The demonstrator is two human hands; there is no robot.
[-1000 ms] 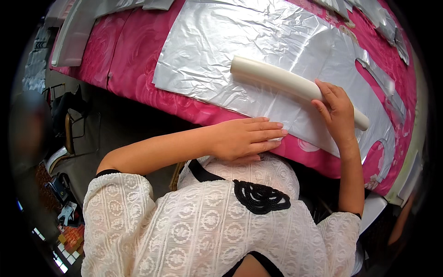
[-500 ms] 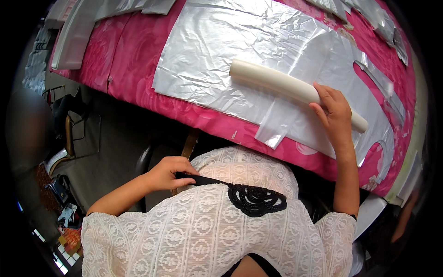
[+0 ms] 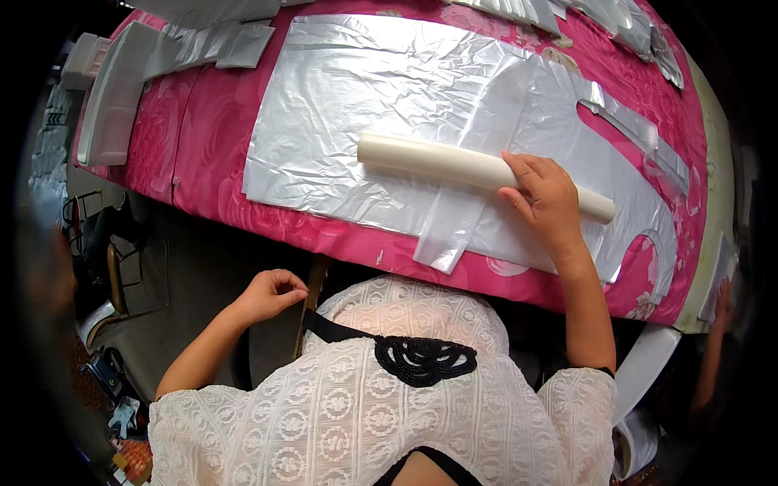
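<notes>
My right hand [image 3: 547,194] is wrapped over a cream-white tube [image 3: 429,162], thumb on its near side and fingers on its far side. The tube lies slantwise across flat sheets of thin, shiny, clear plastic bags [image 3: 324,97]. A narrow plastic strip [image 3: 442,243] pokes out from under the tube past the sheets' near edge. Curved handle cut-outs shape the bags' right end. My left hand [image 3: 271,296] is off the table at my waist, fingers curled and thumb tip close to the index finger, with nothing visible in it. Beside it, the black belt [image 3: 336,328] crosses my white lace dress.
A pink flowered cloth [image 3: 219,138] covers the table. Folded plastic stacks [image 3: 117,97] stand at the far left, and more bags [image 3: 519,10] lie along the far edge. A chair [image 3: 113,259] is on the floor at left. Another person's arm [image 3: 713,348] shows at far right.
My left hand has let go of the black belt and moved slightly left. The view has shifted, so the table things appear further left; my right hand keeps its hold on the tube.
</notes>
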